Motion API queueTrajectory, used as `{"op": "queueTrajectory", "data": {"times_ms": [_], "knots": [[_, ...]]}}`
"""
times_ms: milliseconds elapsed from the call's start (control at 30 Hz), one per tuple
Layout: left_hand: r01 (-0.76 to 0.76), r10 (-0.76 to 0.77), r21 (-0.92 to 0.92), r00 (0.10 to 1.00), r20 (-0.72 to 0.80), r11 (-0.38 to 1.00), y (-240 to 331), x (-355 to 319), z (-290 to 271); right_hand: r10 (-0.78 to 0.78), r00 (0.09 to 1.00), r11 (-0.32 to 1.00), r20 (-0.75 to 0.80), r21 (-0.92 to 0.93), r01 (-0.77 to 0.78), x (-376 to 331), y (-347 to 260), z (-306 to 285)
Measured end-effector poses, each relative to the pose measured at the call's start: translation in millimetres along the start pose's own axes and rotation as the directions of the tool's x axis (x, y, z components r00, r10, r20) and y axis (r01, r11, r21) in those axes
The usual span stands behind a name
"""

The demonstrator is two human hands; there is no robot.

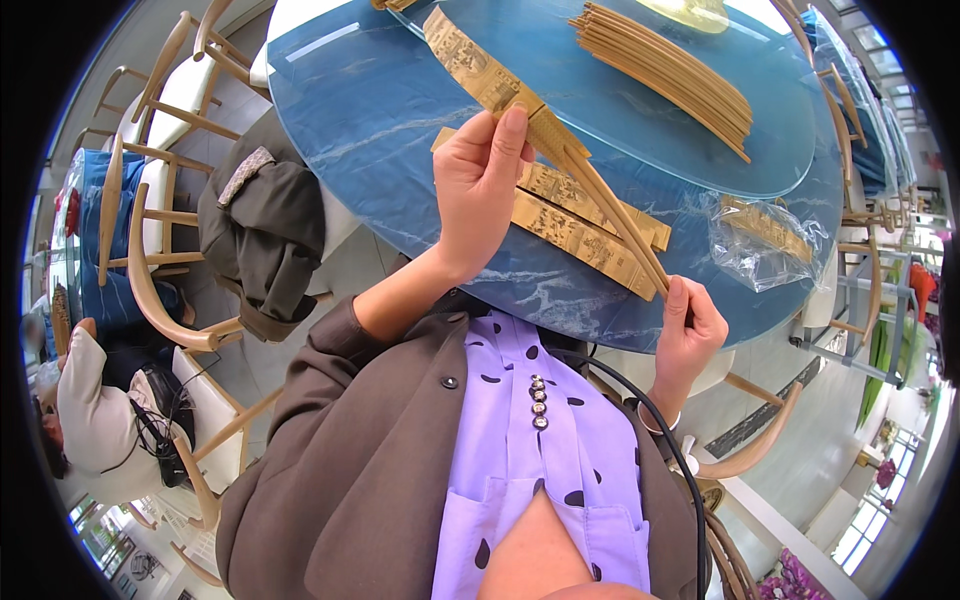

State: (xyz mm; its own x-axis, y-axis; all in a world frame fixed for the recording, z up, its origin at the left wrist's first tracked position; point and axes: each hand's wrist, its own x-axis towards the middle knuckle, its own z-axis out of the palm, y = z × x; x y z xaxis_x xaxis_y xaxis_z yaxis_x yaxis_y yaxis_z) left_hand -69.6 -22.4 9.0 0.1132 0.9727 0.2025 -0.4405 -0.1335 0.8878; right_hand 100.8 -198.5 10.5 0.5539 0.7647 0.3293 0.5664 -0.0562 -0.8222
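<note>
My left hand (480, 185) pinches the open end of a long gold paper sleeve (470, 62) that stretches away across the blue round table (370, 110). A pair of tan chopsticks (612, 215) runs from that sleeve down to my right hand (690, 330), which grips their near ends at the table's edge. Under the chopsticks lie two or three more gold sleeves (580, 235), flat on the table.
A heap of bare chopsticks (665, 70) rests on the glass turntable (760, 150). A clear plastic bag (770, 240) with gold sleeves lies at the right. Wooden chairs (150, 270) stand left, one draped with a dark jacket (260, 230). Another person (90, 400) sits at the far left.
</note>
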Motion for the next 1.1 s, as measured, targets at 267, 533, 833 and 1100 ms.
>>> {"op": "queueTrajectory", "data": {"times_ms": [267,533,833,1100], "knots": [[-0.086,0.080,0.057,0.991,0.111,0.995,-8.8,-5.5,0.1,-0.103,0.994,0.993,0.039,-0.054,0.105,-3.6,-6.5,4.0],[0.001,0.016,-0.189,0.996,0.087,0.982,-7.4,-9.0,-2.0,-0.065,0.996,0.997,0.058,-0.030,0.067,-6.2,-3.7,2.2],[-0.154,0.155,0.087,0.988,0.003,0.984,-16.1,-14.6,-1.6,-0.019,0.999,1.000,0.031,-0.017,0.020,-10.6,0.8,0.9],[-0.150,0.147,0.162,0.989,0.033,0.975,-14.2,-13.7,-2.7,-0.073,0.997,0.996,0.009,-0.050,0.074,-10.2,-11.8,11.0]]}}
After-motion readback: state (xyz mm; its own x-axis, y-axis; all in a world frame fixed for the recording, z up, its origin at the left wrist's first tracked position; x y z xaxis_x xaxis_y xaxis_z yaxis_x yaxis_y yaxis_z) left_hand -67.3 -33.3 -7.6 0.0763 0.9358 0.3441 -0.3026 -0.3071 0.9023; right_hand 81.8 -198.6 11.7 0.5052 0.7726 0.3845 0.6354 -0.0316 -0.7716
